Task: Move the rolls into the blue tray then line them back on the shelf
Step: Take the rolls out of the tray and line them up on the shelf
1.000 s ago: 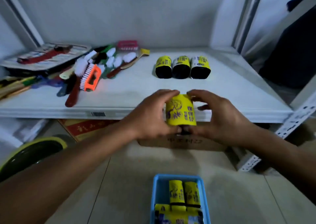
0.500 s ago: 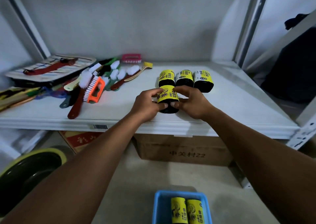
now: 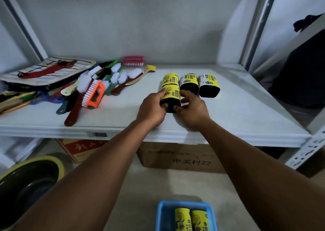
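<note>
While both hands pinch it from either side, left hand (image 3: 152, 107) and right hand (image 3: 191, 109) equally near, the roll (image 3: 171, 97) lies on the shelf (image 3: 237, 114), long axis running front to back, nose against the row's leftmost roll (image 3: 170, 79). Half a second ago it sat slightly nearer the edge.

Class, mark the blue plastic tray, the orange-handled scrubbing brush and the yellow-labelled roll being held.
blue plastic tray (image 3: 161, 216): head view, left wall.
orange-handled scrubbing brush (image 3: 95, 95): head view, orange handle.
yellow-labelled roll being held (image 3: 171, 94): head view, yellow label.
</note>
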{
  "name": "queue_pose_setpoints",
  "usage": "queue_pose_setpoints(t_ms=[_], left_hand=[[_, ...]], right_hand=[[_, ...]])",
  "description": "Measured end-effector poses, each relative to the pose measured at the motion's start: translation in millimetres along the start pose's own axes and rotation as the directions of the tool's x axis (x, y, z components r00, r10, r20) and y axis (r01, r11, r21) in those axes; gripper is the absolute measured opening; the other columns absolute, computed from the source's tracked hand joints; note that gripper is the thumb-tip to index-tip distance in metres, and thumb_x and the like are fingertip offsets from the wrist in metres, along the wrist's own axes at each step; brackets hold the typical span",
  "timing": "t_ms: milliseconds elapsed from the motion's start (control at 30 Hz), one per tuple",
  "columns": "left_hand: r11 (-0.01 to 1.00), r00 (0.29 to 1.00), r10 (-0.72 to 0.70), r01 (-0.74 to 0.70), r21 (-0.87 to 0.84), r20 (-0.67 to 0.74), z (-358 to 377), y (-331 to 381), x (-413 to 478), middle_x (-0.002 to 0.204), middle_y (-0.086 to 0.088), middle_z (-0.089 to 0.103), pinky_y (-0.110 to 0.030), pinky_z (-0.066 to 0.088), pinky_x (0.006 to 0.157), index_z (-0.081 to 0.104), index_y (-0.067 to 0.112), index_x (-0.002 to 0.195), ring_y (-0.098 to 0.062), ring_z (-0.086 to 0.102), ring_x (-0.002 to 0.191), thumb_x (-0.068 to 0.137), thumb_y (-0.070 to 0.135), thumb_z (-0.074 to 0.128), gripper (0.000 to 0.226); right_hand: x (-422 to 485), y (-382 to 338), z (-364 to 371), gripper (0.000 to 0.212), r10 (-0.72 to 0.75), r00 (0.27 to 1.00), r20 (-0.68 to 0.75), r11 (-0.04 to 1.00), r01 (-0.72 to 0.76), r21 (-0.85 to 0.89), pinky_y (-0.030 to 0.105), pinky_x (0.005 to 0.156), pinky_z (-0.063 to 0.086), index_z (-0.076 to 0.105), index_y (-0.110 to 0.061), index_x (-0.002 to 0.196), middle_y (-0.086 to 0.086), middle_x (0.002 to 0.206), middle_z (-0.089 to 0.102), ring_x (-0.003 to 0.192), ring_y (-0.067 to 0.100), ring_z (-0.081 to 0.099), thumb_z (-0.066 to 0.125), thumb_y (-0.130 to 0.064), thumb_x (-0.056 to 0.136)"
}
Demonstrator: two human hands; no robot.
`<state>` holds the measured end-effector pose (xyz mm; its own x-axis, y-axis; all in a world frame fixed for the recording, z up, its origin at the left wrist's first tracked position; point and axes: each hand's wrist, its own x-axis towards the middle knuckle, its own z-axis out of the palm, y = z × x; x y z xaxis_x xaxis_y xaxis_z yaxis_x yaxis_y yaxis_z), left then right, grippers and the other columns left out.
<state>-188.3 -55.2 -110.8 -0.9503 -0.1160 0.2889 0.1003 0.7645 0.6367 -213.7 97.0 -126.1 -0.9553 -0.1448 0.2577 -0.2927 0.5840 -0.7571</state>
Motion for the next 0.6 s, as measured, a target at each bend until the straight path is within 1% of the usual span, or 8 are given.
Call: queue_pose_setpoints(t_ms=[133,233,300,400,467,533,567,600], left_hand=[[0.999,1.0,0.009,-0.008,0.035,-0.015,5,-2,1,0.134,-0.01,0.057,-0.037,0.046,0.097,0.041,0.025,0.147,-0.03,0.055,0.119,0.092,0.018,0.061,0.059],[0.997,0.999,0.022,-0.019,0.074,-0.033,8,-4,-1,0.133,-0.011,0.056,-0.036,0.044,0.095,0.038,0.024,0.148,-0.03,0.053,0.12,0.092,0.02,0.062,0.061],[0.995,0.998,0.035,-0.03,0.094,-0.044,10,-6,-2,0.133,-0.012,0.055,-0.036,0.042,0.094,0.034,0.022,0.15,-0.03,0.052,0.12,0.092,0.022,0.062,0.064],[0.993,0.997,0.056,-0.049,0.11,-0.053,10,-8,-4,0.131,-0.013,0.052,-0.034,0.041,0.093,0.028,0.023,0.152,-0.03,0.049,0.12,0.091,0.026,0.063,0.071],[0.995,0.997,0.049,-0.044,0.093,-0.054,7,-7,-9,0.136,-0.016,0.046,-0.034,0.039,0.096,0.022,0.024,0.154,-0.031,0.043,0.126,0.09,0.028,0.065,0.077],[0.999,0.998,0.022,-0.02,0.046,-0.055,2,0,-24,0.149,-0.019,0.029,-0.035,0.038,0.103,0.017,0.026,0.154,-0.032,0.036,0.135,0.092,0.03,0.064,0.078],[0.998,0.996,0.048,-0.045,0.049,-0.071,2,4,-39,0.153,-0.02,0.022,-0.038,0.038,0.107,0.017,0.025,0.154,-0.033,0.032,0.139,0.093,0.029,0.062,0.076],[0.992,0.987,0.116,-0.108,0.071,-0.116,2,8,-58,0.154,-0.02,0.02,-0.042,0.038,0.109,0.02,0.023,0.154,-0.035,0.029,0.141,0.094,0.028,0.06,0.072]], right_hand=[[2,-1,-1,0.056,0.01,1.0,0.005,0.999,-0.01,-0.041,0.036,0.088,0.053,0.049,-0.035,0.135,0.0,0.111,0.067,0.103,0.018,0.063,0.068,-0.031,0.082],[1,-1,0,0.058,0.019,1.0,0.024,0.997,-0.017,-0.078,0.034,0.088,0.051,0.046,-0.033,0.139,0.001,0.11,0.068,0.103,0.02,0.062,0.067,-0.03,0.084],[0,-2,0,0.059,0.012,1.0,0.026,0.996,-0.009,-0.093,0.03,0.085,0.05,0.045,-0.032,0.14,0.0,0.108,0.068,0.103,0.021,0.062,0.066,-0.032,0.085],[-2,-4,-2,0.067,0.021,1.0,0.01,0.995,-0.02,-0.095,0.026,0.084,0.045,0.04,-0.025,0.143,0.003,0.12,0.064,0.107,0.021,0.061,0.07,-0.033,0.084],[-6,-5,-2,0.079,0.043,0.999,-0.015,0.995,-0.044,-0.086,0.024,0.084,0.043,0.032,-0.02,0.147,0.004,0.13,0.057,0.104,0.019,0.063,0.073,-0.035,0.08],[-13,-6,-4,0.088,0.07,0.997,-0.025,0.997,-0.071,-0.043,0.025,0.085,0.047,0.027,-0.02,0.148,0.004,0.137,0.051,0.1,0.017,0.064,0.076,-0.036,0.076],[-20,-7,-7,0.09,0.09,0.996,-0.018,0.996,-0.091,-0.022,0.027,0.087,0.048,0.027,-0.02,0.148,0.005,0.138,0.049,0.101,0.016,0.063,0.077,-0.036,0.075],[-28,-9,-10,0.089,0.103,0.994,-0.019,0.995,-0.104,-0.012,0.028,0.088,0.049,0.028,-0.02,0.147,0.006,0.138,0.048,0.102,0.017,0.063,0.077,-0.035,0.074]])
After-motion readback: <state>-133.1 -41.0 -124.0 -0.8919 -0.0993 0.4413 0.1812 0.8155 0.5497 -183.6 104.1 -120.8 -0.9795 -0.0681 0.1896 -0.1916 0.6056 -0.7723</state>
